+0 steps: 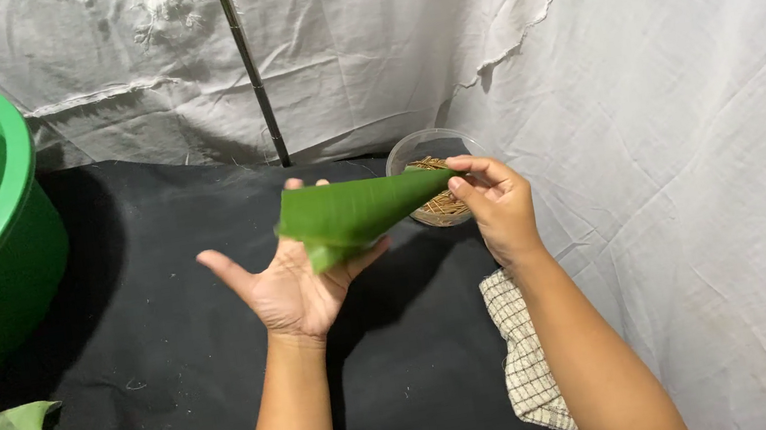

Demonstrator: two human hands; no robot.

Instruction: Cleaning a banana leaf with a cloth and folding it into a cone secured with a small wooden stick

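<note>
We cradle the light, pliant leaf cone (353,214) on our open left hand (289,293) while our right hand (496,204) pinches its pointed tip, where the folded layers likely hold firmest without tearing.

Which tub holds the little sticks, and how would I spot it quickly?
Start at the black cloth covering the table and follow it back to the white sheet. There, just behind the right hand pinching the folded leaf, stands a small clear tub of thin brown sticks. Unlike the big green basin at the left, it is tiny and see-through.
</note>
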